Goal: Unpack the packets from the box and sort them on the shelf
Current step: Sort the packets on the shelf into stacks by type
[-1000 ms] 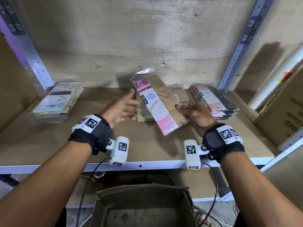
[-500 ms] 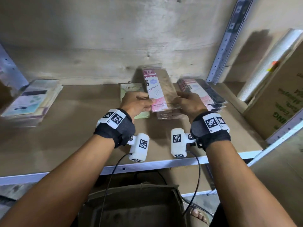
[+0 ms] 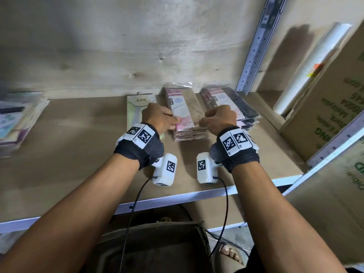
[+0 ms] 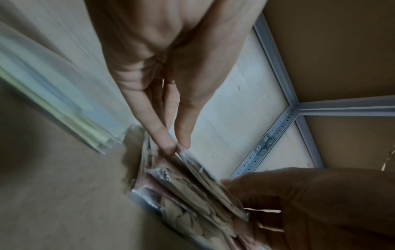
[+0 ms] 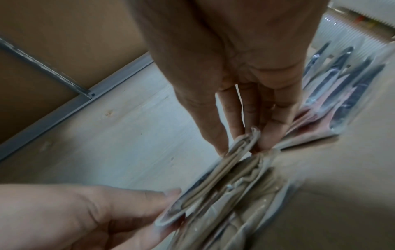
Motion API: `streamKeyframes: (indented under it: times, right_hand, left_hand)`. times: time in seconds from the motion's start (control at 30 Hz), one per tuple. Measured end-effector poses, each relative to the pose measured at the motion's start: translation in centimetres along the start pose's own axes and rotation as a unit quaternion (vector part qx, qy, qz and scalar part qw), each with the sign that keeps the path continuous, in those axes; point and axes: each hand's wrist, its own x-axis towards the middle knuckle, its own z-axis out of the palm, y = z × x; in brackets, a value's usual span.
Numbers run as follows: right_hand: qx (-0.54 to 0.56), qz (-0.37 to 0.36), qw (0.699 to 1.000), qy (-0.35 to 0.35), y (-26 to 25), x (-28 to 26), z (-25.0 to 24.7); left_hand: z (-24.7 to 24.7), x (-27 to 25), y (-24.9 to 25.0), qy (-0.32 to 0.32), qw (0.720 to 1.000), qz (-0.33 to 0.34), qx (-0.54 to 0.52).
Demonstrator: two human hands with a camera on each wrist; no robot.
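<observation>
A grey perforated metal post (image 3: 256, 44) rises at the back right corner against a pale plywood back wall (image 3: 118, 46). To the right, a white ribbed roll (image 3: 311, 67) leans beside a big cardboard carton (image 3: 334, 107) with green print. A sandalled foot (image 3: 228, 253) shows on the floor below.

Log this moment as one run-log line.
step: setting tan packet on middle stack | left hand: pinches packet's near-left edge | right hand: pinches near-right edge | shelf: four piles | box: below
</observation>
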Motion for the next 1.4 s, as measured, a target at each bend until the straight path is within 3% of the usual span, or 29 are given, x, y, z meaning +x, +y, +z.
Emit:
streamKeyframes:
  times: [0.43,0.77,0.9,1.07,1.4]
  right_hand:
    - [-0.014,0.005,1.0,-0.01,-0.2,-0.2,-0.2]
    - [-0.046,-0.114,0.992,0.024,-1.9,-1.3,-1.0]
    - [0.03,-0.158,0.985,-0.055,-3.1,-3.5,0.5]
    - [0.129,-0.141,0.966,-0.173,-4.8,-6.6,4.5]
    - [0.167,-0.117,0.921,-0.332,-14.4,-10.7,16.2]
  left_hand:
    - [-0.4,0.2,-0.1,-0.033,0.999,-0.011,0.031]
    - [-7.0,-0.6,0.1,0.088,0.995,0.053,-0.005]
    - [-11.4,-2.5,-1.1,0.121,0.991,0.053,0.003]
    - [-18.0,-4.7,-2.1,0.173,0.984,0.044,0.023]
    - [-31.5,-6.9,-4.6,0.27,0.962,0.007,-0.041]
